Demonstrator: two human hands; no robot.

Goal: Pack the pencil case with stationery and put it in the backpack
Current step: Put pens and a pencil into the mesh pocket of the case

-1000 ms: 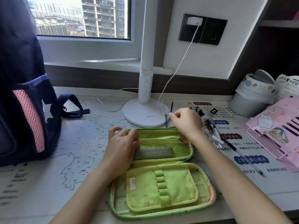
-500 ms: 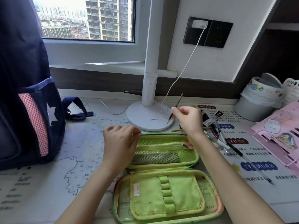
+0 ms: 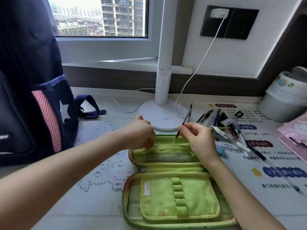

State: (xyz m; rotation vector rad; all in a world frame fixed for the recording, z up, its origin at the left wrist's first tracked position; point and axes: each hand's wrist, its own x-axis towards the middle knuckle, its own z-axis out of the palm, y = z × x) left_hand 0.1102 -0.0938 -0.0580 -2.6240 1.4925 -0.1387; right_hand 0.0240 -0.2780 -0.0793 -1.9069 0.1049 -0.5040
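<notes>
Here, the right hand (image 3: 197,138) pinches a thin pen (image 3: 186,116), tip tilted down over the far half of the open green pencil case (image 3: 179,196) on the desk (image 3: 86,216), while the left hand (image 3: 141,133) grips that half's edge and the backpack (image 3: 33,97) stands well to the left.

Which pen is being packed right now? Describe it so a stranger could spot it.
Start at the round white lamp base at the back of the desk; the open green pencil case lies just in front. Over the case's far edge the right hand pinches a thin dark pen refill, tip pointing down. Unlike the pens heaped to its right, it is held in the air.
</notes>
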